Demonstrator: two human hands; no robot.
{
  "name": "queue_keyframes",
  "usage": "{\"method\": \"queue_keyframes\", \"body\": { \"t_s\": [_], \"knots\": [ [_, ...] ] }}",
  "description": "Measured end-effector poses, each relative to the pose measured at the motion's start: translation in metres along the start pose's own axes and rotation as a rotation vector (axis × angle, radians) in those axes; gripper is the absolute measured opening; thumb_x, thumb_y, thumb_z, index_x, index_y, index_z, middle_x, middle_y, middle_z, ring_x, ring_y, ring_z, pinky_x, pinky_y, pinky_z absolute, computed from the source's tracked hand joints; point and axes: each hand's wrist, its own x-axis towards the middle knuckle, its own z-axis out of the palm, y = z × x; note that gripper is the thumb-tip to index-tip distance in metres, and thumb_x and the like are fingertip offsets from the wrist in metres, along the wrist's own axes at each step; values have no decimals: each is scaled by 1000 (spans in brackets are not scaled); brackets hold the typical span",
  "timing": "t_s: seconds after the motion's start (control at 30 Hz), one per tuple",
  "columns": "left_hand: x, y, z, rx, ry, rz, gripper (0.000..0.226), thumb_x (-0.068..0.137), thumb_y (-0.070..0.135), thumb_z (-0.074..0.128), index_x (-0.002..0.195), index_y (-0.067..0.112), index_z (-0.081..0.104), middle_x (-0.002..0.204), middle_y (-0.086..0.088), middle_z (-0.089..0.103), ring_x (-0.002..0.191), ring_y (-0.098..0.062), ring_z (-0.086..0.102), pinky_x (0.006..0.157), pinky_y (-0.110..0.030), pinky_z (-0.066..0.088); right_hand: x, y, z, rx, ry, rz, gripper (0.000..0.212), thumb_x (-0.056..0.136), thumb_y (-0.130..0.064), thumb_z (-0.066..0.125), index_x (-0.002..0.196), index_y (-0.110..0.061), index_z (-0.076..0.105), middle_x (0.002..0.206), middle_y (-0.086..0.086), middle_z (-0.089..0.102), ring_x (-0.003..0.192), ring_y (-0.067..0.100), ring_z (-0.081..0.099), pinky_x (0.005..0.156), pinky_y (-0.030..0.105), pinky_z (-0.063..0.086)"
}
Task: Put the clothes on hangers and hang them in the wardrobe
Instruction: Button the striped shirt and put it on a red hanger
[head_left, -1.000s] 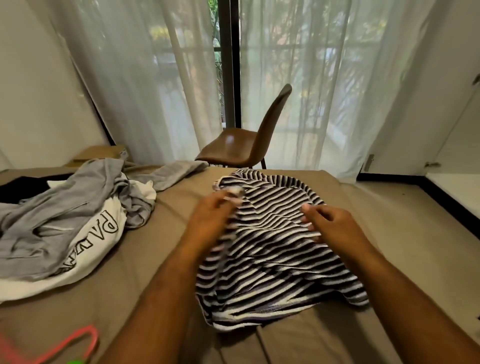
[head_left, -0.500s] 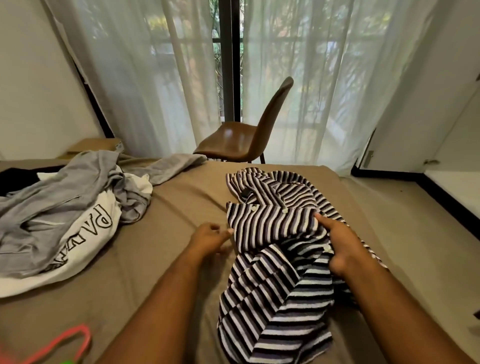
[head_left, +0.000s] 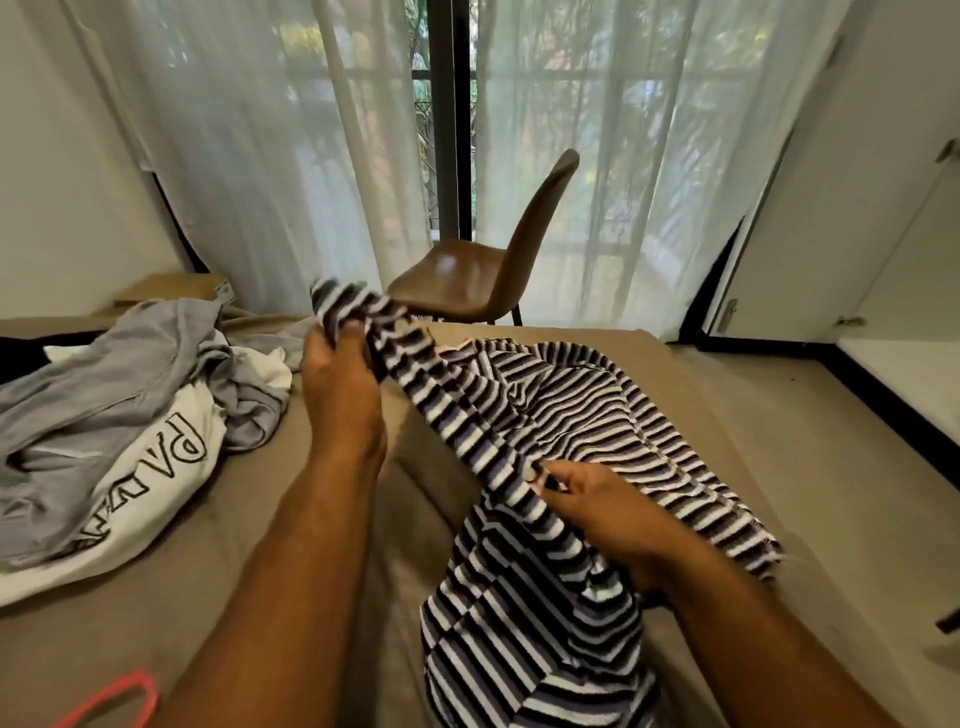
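Note:
A black, white and blue striped shirt is stretched above the brown bed in front of me. My left hand grips one bunched end of it, raised toward the far side. My right hand pinches the fabric lower down, near a button, and the rest of the shirt drapes below my right wrist. A pink hanger lies at the bottom left edge, partly cut off by the frame.
A grey hoodie and a white printed shirt are piled on the bed's left. A brown chair stands before sheer curtains. An open white wardrobe door is at the right, with bare floor beside the bed.
My left hand, resting near the shirt's edge before, has taken hold of one end and lifted it. My right hand has shifted its pinch, and the shirt has risen off the bed.

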Motion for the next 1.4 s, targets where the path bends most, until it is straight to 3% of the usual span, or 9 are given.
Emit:
{"method": "queue_keyframes", "body": {
  "t_s": [0.17, 0.33, 0.43, 0.5, 0.67, 0.97, 1.2, 1.3, 1.4],
  "knots": [
    [-37, 16, 36, 323, -726, 419, 77, 100, -4, 44, 157, 40, 18, 163, 10, 30, 146, -3, 34, 119, -33, 35, 17, 2, -14, 699, 305, -7, 45, 89, -26, 66, 132, -14, 63, 120, 11, 73, 109, 30, 71, 89, 41, 56],
    [-11, -81, -11, 903, -137, 36, 54, 92, 8, 57, 144, 15, 46, 142, -15, 54, 128, -31, 53, 104, -34, 44, -2, 36, -74, 1002, 804, 44, 33, 101, -23, 54, 127, -4, 61, 116, 21, 70, 91, 25, 66, 83, 35, 49],
    [-11, -113, -27, 1239, -306, -244, 28, 87, 20, 69, 111, 7, 70, 113, -15, 72, 109, -31, 66, 89, -31, 50, -13, 47, -75, 1010, 667, 107, 47, 73, -19, 72, 117, -3, 67, 94, 17, 77, 77, 27, 76, 79, 38, 61],
    [-13, -118, -13, 1149, -429, -246, 29, 90, 29, 73, 113, 12, 72, 113, -8, 73, 106, -26, 68, 86, -28, 50, -14, 49, -70, 989, 603, 151, 49, 74, -22, 70, 119, -4, 70, 106, 16, 76, 83, 30, 76, 69, 44, 64],
    [-7, -119, 46, 454, -426, -488, 50, 93, 45, 68, 137, 26, 54, 126, -3, 68, 112, -24, 66, 81, -33, 55, -15, 52, -69, 904, 488, 272, 46, 83, -28, 72, 126, -9, 70, 122, 18, 71, 110, 38, 70, 106, 54, 48],
    [78, -19, 56, 960, -154, 119, 48, 105, 41, 46, 107, 0, 70, 110, -26, 68, 107, -38, 65, 89, -40, 48, -12, 19, -47, 709, 561, -15, 30, 101, -11, 55, 124, -25, 67, 106, 2, 78, 94, 22, 76, 76, 37, 60],
    [310, -32, -128, 990, 410, 93, 98, 75, 74, 45, 151, 15, 35, 143, -29, 45, 129, -53, 44, 79, -69, 40, 22, -23, 56, 242, 18, -206, 41, 99, -13, 61, 136, -31, 58, 85, -1, 70, 79, 15, 65, 75, 33, 56],
    [187, -41, -89, 1208, 448, 12, 68, 88, 35, 58, 148, 10, 38, 145, -30, 39, 130, -52, 41, 98, -67, 40, 24, -13, 54, 81, 172, -274, 35, 98, -17, 65, 128, -36, 64, 100, -3, 73, 89, 16, 70, 83, 39, 61],
    [9, -28, -25, 1218, 108, 102, 48, 91, 29, 65, 131, 8, 51, 135, -24, 52, 126, -42, 50, 105, -48, 41, 18, 16, 12, -54, 453, -241, 28, 97, -18, 66, 115, -38, 69, 102, -11, 73, 95, 8, 69, 83, 27, 59]
  ]
}}
